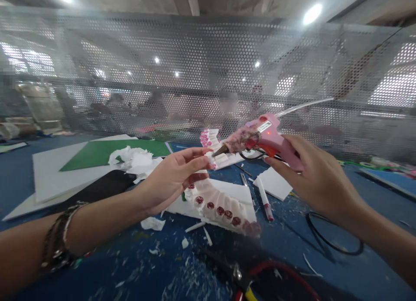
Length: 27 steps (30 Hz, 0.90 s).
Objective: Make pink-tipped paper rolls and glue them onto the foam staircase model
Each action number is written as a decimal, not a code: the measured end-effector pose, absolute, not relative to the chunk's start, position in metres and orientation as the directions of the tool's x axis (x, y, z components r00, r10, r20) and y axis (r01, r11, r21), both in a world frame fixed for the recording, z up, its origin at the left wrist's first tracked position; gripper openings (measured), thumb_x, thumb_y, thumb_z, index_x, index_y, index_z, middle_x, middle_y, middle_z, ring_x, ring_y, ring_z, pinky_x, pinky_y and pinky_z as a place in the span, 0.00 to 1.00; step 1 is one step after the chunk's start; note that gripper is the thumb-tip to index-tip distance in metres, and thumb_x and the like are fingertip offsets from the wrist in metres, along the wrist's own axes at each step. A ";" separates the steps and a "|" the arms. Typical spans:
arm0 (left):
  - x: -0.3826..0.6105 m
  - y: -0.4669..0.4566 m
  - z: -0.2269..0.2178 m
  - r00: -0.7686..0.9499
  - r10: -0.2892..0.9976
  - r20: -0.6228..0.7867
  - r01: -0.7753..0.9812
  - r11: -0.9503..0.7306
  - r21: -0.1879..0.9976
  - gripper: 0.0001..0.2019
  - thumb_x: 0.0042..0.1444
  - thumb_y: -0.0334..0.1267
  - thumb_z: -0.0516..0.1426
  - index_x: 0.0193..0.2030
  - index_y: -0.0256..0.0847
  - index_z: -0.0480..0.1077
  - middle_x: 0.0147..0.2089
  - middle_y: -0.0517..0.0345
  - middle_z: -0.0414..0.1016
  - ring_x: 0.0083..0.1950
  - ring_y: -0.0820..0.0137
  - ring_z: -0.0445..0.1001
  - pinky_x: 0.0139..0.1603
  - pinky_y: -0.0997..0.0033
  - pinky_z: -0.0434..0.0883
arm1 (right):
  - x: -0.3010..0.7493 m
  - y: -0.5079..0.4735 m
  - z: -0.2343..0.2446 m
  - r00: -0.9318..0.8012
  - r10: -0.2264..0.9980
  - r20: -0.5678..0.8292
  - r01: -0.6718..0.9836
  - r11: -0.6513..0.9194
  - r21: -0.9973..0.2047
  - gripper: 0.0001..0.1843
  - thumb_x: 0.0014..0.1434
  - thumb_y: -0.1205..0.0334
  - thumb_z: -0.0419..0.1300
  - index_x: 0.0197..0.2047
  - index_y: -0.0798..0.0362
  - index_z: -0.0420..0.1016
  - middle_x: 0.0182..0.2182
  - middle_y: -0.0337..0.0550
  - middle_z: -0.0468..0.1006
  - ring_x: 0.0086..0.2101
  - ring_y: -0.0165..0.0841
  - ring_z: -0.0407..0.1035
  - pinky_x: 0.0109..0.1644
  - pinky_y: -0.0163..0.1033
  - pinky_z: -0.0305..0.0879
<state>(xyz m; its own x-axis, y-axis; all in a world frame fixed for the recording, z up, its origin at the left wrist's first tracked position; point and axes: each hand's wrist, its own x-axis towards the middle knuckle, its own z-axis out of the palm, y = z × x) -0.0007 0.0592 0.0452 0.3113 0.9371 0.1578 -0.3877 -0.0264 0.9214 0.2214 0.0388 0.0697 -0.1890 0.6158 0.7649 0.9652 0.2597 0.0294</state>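
My right hand (312,175) is wrapped round the handle of a pink glue gun (263,136), whose metal nozzle points left. The nozzle tip sits against a small white piece (212,161) pinched between the thumb and fingers of my left hand (172,177). A clear glue stick (305,105) sticks out of the gun's back. Below my left hand lies a white foam strip with a row of dark red flower shapes (224,210). A second white scalloped strip with pink dots (211,140) lies behind the gun's nozzle.
The blue table (325,270) carries white foam boards (58,171), a green sheet (104,151), crumpled white paper (133,160), a white square (274,184), a marker pen (264,201), a black cable (328,242), pliers (234,270) and foam scraps. A perforated metal screen (208,75) stands behind, with blurred people beyond.
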 end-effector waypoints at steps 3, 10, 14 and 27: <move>-0.001 0.060 0.045 0.301 0.943 0.145 -0.380 -0.020 0.925 0.04 0.52 0.29 0.55 0.30 0.38 0.72 0.25 0.62 0.73 0.27 0.82 0.69 0.28 0.86 0.67 | 0.222 0.037 0.070 -0.202 0.620 0.758 0.965 0.258 0.047 0.19 0.53 0.47 0.48 0.39 0.54 0.64 0.27 0.45 0.70 0.26 0.35 0.64 0.25 0.35 0.54; 0.000 0.059 0.048 0.276 0.952 0.135 -0.390 -0.017 0.921 0.08 0.53 0.28 0.54 0.28 0.39 0.73 0.25 0.61 0.74 0.28 0.81 0.71 0.29 0.86 0.68 | 0.222 0.036 0.072 -0.199 0.600 0.775 0.966 0.254 0.051 0.20 0.54 0.48 0.48 0.40 0.57 0.65 0.33 0.51 0.73 0.29 0.37 0.67 0.27 0.36 0.57; 0.001 0.059 0.049 0.280 0.949 0.143 -0.402 -0.020 0.915 0.09 0.53 0.27 0.54 0.26 0.39 0.74 0.25 0.60 0.74 0.28 0.80 0.71 0.29 0.85 0.69 | 0.222 0.037 0.071 -0.213 0.584 0.783 0.962 0.268 0.063 0.18 0.55 0.50 0.48 0.39 0.56 0.66 0.32 0.50 0.73 0.28 0.36 0.66 0.27 0.35 0.57; 0.001 0.057 0.052 0.257 0.958 0.127 -0.388 -0.018 0.921 0.09 0.53 0.26 0.53 0.28 0.39 0.73 0.25 0.61 0.74 0.28 0.80 0.71 0.30 0.84 0.70 | 0.220 0.034 0.076 -0.219 0.578 0.786 0.961 0.268 0.070 0.18 0.55 0.53 0.48 0.42 0.57 0.65 0.29 0.48 0.72 0.26 0.34 0.64 0.26 0.35 0.54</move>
<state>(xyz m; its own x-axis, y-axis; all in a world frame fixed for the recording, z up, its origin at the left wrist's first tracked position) 0.0012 0.0569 0.0519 0.2574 0.9580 0.1267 -0.3880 -0.0177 0.9215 0.2201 0.0341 0.0757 -0.2187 0.5782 0.7860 0.9608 0.2681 0.0702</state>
